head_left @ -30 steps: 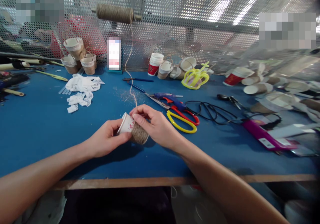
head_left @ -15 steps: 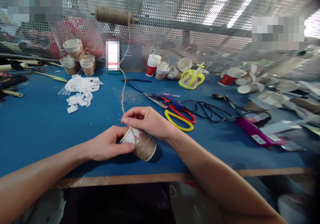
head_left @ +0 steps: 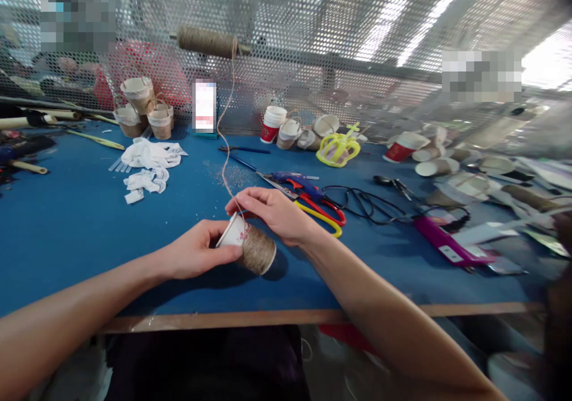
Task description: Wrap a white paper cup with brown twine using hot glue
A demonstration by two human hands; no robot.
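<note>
A white paper cup with a pink print lies tilted on its side, its mouth toward the left. Brown twine is wound around its lower part. My left hand is closed on the cup's rim end, thumb along the near side and the other fingers partly hidden behind or inside it. Just above the cup, my right hand has its fingers bent around the strand of twine; the exact pinch is hard to see. That strand comes down from a twine spool and reaches the cup's wall.
Scissors and a blue glue gun with a black cable lie beyond my right hand. A purple power strip is at right. Twine-wrapped cups, white scraps and a lit phone stand or lie toward the mesh screen.
My right hand has moved slightly right and toward the cup's far side, its fingers lower along the twine. The cup has turned a little, and the view has shifted slightly.
</note>
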